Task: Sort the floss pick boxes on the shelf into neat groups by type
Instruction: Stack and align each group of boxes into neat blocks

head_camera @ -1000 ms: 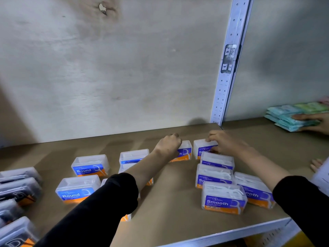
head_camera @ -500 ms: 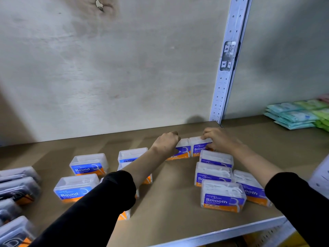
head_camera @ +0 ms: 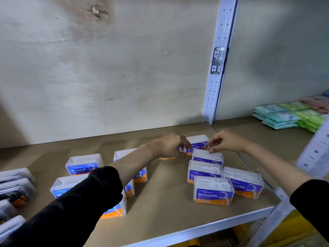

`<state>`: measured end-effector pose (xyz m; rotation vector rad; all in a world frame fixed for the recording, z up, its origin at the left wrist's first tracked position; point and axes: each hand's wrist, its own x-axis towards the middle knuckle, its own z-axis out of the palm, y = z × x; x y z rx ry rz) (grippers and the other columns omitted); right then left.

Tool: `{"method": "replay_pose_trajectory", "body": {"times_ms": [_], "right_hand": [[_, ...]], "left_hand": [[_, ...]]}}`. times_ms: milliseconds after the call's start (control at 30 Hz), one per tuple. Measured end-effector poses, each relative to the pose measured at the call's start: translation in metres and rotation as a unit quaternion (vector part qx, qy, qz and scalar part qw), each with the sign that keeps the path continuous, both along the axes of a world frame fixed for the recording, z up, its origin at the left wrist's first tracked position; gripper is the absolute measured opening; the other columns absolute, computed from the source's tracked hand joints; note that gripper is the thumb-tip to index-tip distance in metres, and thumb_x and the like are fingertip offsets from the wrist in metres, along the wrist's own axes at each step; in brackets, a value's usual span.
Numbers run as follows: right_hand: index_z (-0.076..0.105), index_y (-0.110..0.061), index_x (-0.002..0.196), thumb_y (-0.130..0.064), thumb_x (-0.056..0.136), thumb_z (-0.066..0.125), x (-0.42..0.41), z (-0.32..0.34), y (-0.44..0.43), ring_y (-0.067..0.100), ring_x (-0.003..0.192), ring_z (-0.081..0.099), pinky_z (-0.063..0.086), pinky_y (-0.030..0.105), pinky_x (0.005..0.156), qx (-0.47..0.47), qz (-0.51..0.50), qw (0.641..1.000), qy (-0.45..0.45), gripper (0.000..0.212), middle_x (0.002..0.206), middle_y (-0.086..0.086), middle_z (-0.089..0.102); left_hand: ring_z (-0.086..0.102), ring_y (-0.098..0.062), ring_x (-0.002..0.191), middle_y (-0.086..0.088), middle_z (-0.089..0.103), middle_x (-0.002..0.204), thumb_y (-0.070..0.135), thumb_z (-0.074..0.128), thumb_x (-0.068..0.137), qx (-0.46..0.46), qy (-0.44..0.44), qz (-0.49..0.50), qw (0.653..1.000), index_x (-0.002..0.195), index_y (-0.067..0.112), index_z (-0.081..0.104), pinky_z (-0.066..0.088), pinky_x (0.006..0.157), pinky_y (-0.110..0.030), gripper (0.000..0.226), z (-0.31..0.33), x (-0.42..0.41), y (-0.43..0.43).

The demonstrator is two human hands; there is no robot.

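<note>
Plastic box [head_camera: 166,158] gripped by left hand [head_camera: 169,147], right hand [head_camera: 226,142] loose and empty; hard shove could skew the neighbouring Smooth boxes [head_camera: 212,192].

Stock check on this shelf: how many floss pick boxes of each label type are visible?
Smooth boxes: 6, one mostly under the left hand
Round boxes: 6, some partly behind the left arm
Dark-labelled boxes: 4, at the frame's left edge
Total: 16
</note>
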<state>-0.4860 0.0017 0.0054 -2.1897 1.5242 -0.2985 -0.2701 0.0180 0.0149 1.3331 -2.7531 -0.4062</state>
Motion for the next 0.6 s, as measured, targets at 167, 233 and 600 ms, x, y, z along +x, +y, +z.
{"method": "replay_pose_trajectory", "body": {"times_ms": [167, 233, 600], "right_hand": [[0.062, -0.007, 0.117, -0.015, 0.081, 0.066, -0.006, -0.001, 0.012, 0.002, 0.083, 0.054, 0.043, 0.016, 0.077, 0.086, 0.005, 0.996, 0.034, 0.037, 0.116, 0.007, 0.064], [0.062, -0.008, 0.117, -0.014, 0.082, 0.065, -0.005, -0.001, 0.014, 0.006, 0.087, 0.054, 0.043, 0.021, 0.082, 0.095, 0.003, 0.995, 0.038, 0.036, 0.118, 0.008, 0.064], [0.058, -0.002, 0.119, -0.005, 0.083, 0.061, -0.013, -0.001, 0.014, 0.014, 0.096, 0.055, 0.046, 0.018, 0.078, 0.071, -0.03, 0.995, 0.058, 0.037, 0.117, 0.01, 0.062]], "left_hand": [[0.054, -0.02, 0.117, -0.006, 0.056, 0.132, 0.023, 0.066, 0.084, 0.08, -0.031, -0.028, 0.996, 0.129, 0.011, 0.054, 0.041, 0.092, -0.022, 0.048, 0.004, -0.017, 0.013], [0.054, -0.021, 0.117, -0.006, 0.057, 0.131, 0.022, 0.067, 0.083, 0.096, -0.038, -0.026, 0.994, 0.128, 0.012, 0.055, 0.037, 0.086, -0.018, 0.048, 0.003, -0.022, 0.014], [0.058, -0.025, 0.11, -0.011, 0.062, 0.124, 0.016, 0.068, 0.082, 0.066, -0.084, 0.005, 0.994, 0.121, 0.005, 0.058, 0.041, 0.082, -0.022, 0.042, 0.004, -0.015, 0.013]]}}
